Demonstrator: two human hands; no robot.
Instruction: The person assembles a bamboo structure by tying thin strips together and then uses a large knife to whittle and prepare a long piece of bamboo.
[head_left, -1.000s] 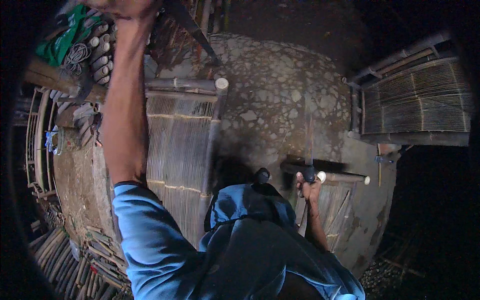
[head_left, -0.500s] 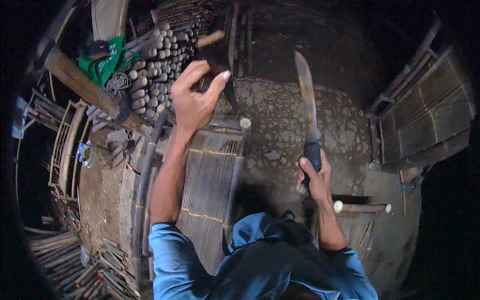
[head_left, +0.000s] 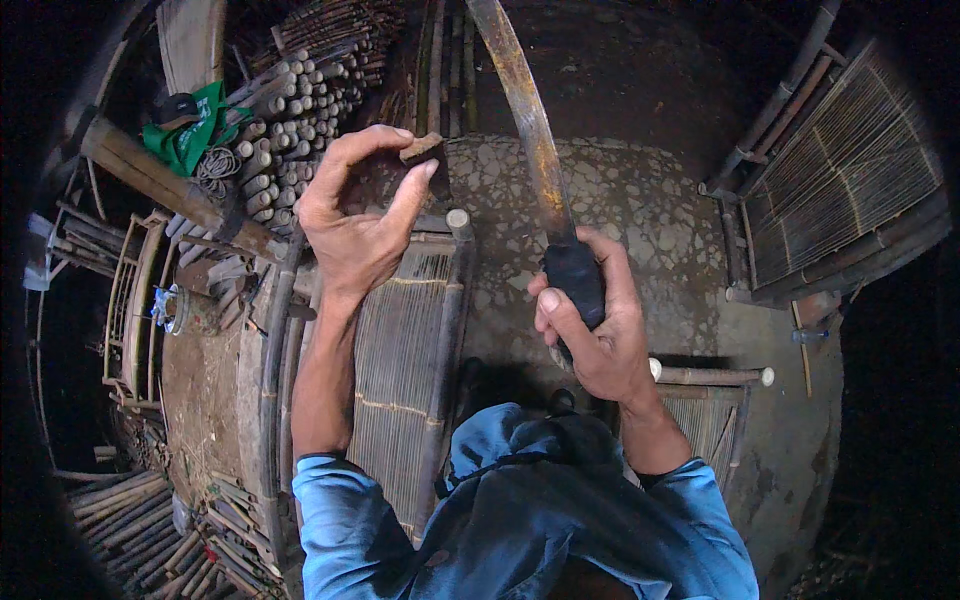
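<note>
My right hand (head_left: pixel 608 345) is closed round the dark handle of a machete (head_left: pixel 541 135). Its long, slightly curved blade is blotched with rust-brown and points up and away, the tip cut off by the upper edge of view. To the left, my left hand (head_left: pixel 355 225) is raised with thumb and forefinger curved into a pinch. Between their tips is a small brown block (head_left: pixel 421 148) with a dark side; its material I cannot make out. Blade and block are apart.
A slatted bamboo bench (head_left: pixel 400 345) stands below my left forearm, another bamboo frame (head_left: pixel 712 377) at right. Stacked bamboo poles (head_left: pixel 290 100) and a green cloth (head_left: pixel 190 135) lie far left. A slatted bamboo panel (head_left: pixel 850 180) stands at far right, beyond the stone-set floor (head_left: pixel 640 200).
The machete and my right hand have come up and to the left, closer to the camera. My left hand has shifted slightly left and lower, and the block now shows at its fingertips.
</note>
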